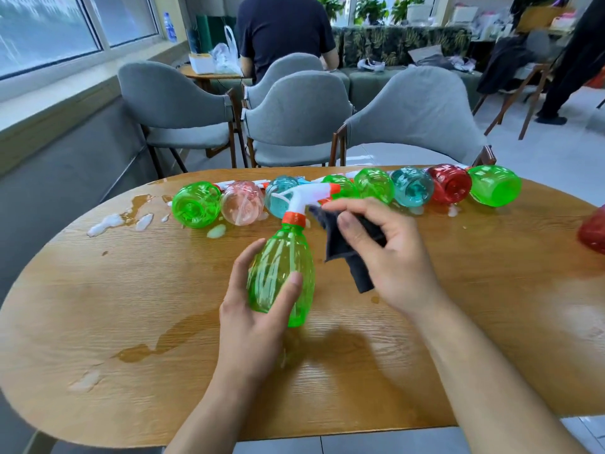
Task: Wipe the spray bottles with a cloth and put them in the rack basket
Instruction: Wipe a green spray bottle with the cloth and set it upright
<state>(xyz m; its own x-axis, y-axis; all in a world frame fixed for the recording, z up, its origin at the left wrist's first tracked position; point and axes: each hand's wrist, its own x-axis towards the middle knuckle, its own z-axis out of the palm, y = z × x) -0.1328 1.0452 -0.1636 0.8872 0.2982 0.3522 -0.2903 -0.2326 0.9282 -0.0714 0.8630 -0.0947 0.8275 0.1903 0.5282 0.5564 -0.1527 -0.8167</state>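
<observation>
My left hand (258, 309) grips the body of a green spray bottle (281, 267) with a white and orange spray head, held above the wooden table (131, 290). My right hand (383, 253) pinches a dark cloth (347, 253) against the bottle's neck and trigger. Along the far edge of the table lie several more bottles on their sides: green (195, 204), pink (241, 202), blue (412, 186), red (450, 183), green (495, 185). No rack basket is in view.
Wet patches and white foam (108, 224) lie on the left part of the table. A red bottle (593, 232) shows at the right edge. Grey chairs (294, 116) stand behind the table; a person sits beyond them.
</observation>
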